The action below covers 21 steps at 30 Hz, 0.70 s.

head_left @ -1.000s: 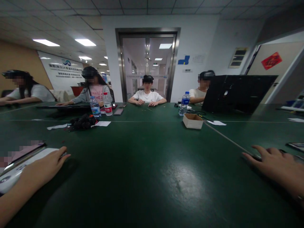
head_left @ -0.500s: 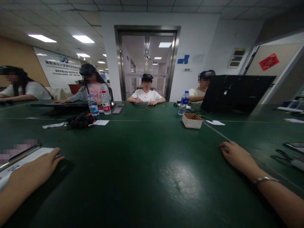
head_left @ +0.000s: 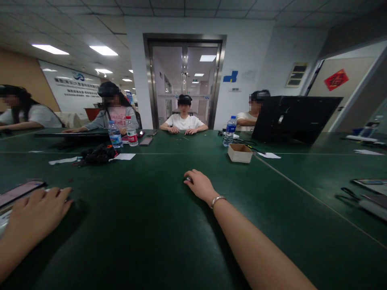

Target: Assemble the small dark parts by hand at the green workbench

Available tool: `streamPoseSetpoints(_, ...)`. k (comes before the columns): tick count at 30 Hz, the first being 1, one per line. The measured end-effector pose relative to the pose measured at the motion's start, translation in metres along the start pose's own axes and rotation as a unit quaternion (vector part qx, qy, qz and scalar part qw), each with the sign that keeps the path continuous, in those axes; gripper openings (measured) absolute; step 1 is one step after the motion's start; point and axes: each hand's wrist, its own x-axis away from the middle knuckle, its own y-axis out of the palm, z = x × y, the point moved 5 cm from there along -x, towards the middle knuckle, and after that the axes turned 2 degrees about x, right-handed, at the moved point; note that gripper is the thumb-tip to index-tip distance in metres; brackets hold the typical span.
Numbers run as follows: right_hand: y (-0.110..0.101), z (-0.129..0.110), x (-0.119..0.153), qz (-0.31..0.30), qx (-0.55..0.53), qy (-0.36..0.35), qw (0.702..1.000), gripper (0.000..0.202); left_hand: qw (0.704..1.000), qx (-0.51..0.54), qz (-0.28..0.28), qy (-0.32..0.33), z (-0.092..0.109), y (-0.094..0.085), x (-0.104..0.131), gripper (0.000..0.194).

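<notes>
My right hand (head_left: 200, 185) rests low over the middle of the green table (head_left: 145, 225), its fingers curled round a small shiny greyish thing (head_left: 188, 179) whose kind I cannot make out. A silver bracelet (head_left: 217, 200) circles that wrist. At the left edge, my left hand (head_left: 40, 211) is bent palm down, with thumb and forefinger close together. Something small and grey shows between them, too little of it to name. Beneath and beside this hand lie a white printed item (head_left: 4, 219), mostly covered, and a phone (head_left: 22, 191) with a pinkish screen.
A small open cardboard box (head_left: 240, 155) stands beyond my right hand, near a water bottle (head_left: 230, 131) and a black monitor (head_left: 294, 119). Farther left are a black cable bundle (head_left: 96, 156) and two bottles. Several people sit across the table. A phone (head_left: 373, 182) lies far right.
My right hand has swept from the right side to the table's middle. My left hand has turned more palm down and shifted slightly left. The view has turned a little to the right.
</notes>
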Motion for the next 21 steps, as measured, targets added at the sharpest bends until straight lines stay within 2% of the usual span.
streamPoseSetpoints(2,0.002,0.000,-0.002,0.002,-0.010,0.010,1.000,0.021,0.995,-0.068,0.068,0.027,0.024,-0.015,0.003,0.055)
streamPoseSetpoints(3,0.002,0.001,-0.002,0.004,-0.012,0.014,1.000,0.021,0.992,-0.084,0.082,0.050,0.041,-0.021,0.002,0.054)
streamPoseSetpoints(5,0.002,0.004,-0.001,0.007,-0.008,0.017,1.000,0.019,0.990,-0.068,0.068,0.102,0.088,-0.028,-0.003,0.049)
streamPoseSetpoints(7,0.002,0.005,0.000,0.009,-0.003,0.014,1.000,0.018,0.986,-0.004,0.046,0.160,0.148,-0.035,-0.012,0.045)
streamPoseSetpoints(9,0.002,0.005,0.000,0.009,0.002,0.008,1.000,0.018,0.967,0.093,0.029,0.237,0.217,-0.042,-0.020,0.045)
streamPoseSetpoints(11,0.001,0.004,0.000,0.011,0.019,-0.001,1.000,0.019,0.942,0.176,0.023,0.286,0.280,-0.048,-0.028,0.054)
streamPoseSetpoints(13,0.000,0.004,0.001,0.016,0.046,-0.008,0.999,0.023,0.921,0.240,0.009,0.308,0.328,-0.050,-0.035,0.060)
streamPoseSetpoints(14,-0.001,0.005,0.002,0.017,0.059,-0.005,0.998,0.026,0.914,0.262,-0.005,0.309,0.346,-0.048,-0.038,0.059)
streamPoseSetpoints(16,-0.004,0.009,0.003,0.010,0.076,0.009,0.997,0.032,0.905,0.296,-0.017,0.304,0.368,-0.043,-0.044,0.054)
streamPoseSetpoints(18,-0.007,0.014,0.005,-0.010,0.077,0.018,0.997,0.032,0.897,0.316,-0.015,0.308,0.376,-0.038,-0.048,0.046)
streamPoseSetpoints(21,-0.008,0.017,0.006,-0.043,0.048,-0.009,0.998,0.029,0.886,0.333,-0.014,0.322,0.374,-0.034,-0.051,0.034)
